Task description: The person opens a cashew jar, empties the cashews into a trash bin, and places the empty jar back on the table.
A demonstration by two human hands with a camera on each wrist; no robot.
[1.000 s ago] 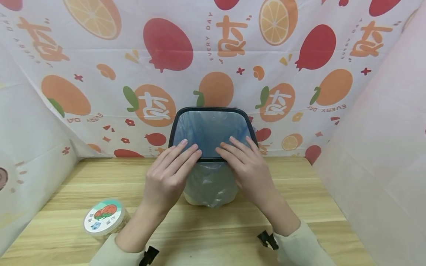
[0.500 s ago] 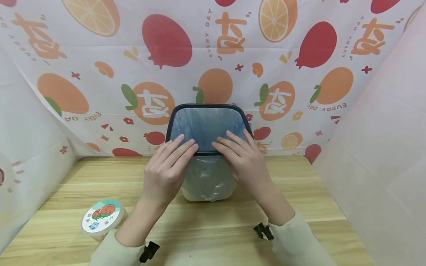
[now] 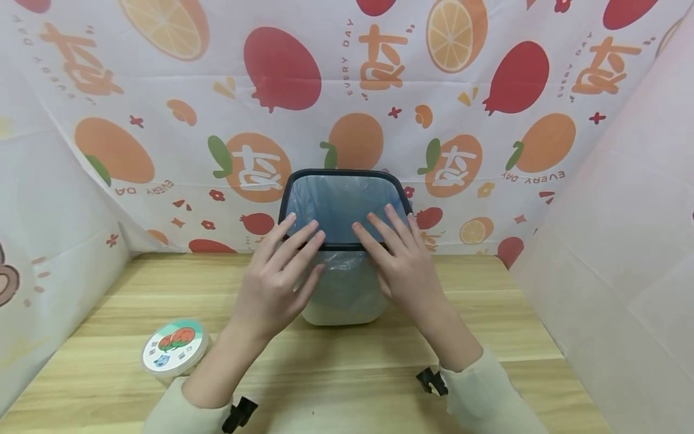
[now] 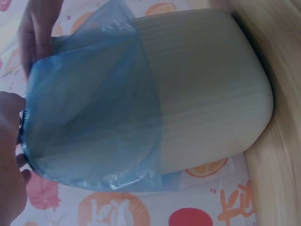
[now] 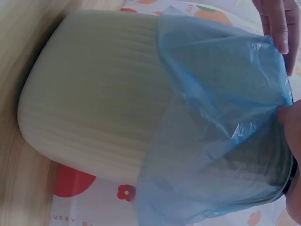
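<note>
A cream trash bin (image 3: 344,316) with a black rim (image 3: 343,173) stands upright. A translucent blue plastic bag (image 3: 349,205) lines it and folds outward over the rim. My left hand (image 3: 271,292) lies at the front left of the rim, fingers straight and spread over the edge, thumb out in front of the bin. On the front right, my right hand (image 3: 403,268) reaches over the rim with its fingers spread. Its thumb (image 5: 284,115) is against the folded bag in the right wrist view. From both wrist views, the bag's loose edge hangs partway down the bin's ribbed sides.
A round clear tub (image 3: 176,349) with a printed lid stands on the wooden table (image 3: 336,386), beside my left forearm. Fruit-print cloth (image 3: 352,90) hangs behind the bin, and pale cloth (image 3: 607,241) closes off the right side.
The fingers of both hands have spread apart. My left thumb has come out into view in front of the bin, and the bag's front flap hangs less low over the bin.
</note>
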